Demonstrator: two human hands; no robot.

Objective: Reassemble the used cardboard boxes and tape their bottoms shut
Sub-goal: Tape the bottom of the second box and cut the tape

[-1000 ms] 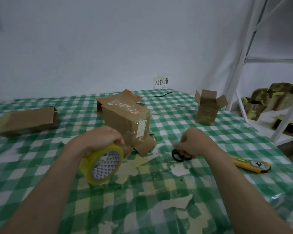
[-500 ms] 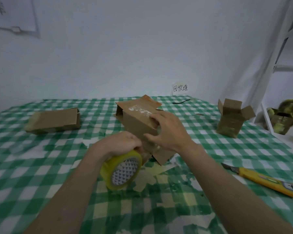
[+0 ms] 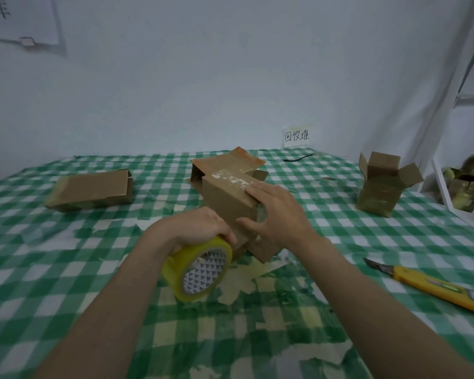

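**Bench inventory: cardboard box under taping, centre**

1. Bench, covered in green-and-white checked cloth with torn, worn patches near the front. Carries every item below.

2. Brown cardboard box, lying on its side at the middle of the bench, flaps splayed at both ends, white scraps of old label on its upper face. This is the landmark for all entries that follow.

3. Flattened brown cardboard box, well to the left of the central box, lying flat on the cloth.

4. Small upright brown cardboard box, well to the right of the central box, top flaps open, sides wrapped in old yellowish tape.

5. Right hand, laid against the near right end of the central box. Fingers straight and spread over the upper edge, thumb pressed on the front face; nothing gripped.

6. Left hand, just in front of the central box. Fingers curled over the top of a yellow roll of packing tape, gripping it; the roll stands on edge, touching the box's lower front flap.

7. Yellow-handled utility knife, right of and nearer than the central box, blade extended and pointing toward it, lying on the cloth.

8. Small white paper label with handwritten characters, on the wall behind the central box, to its right.
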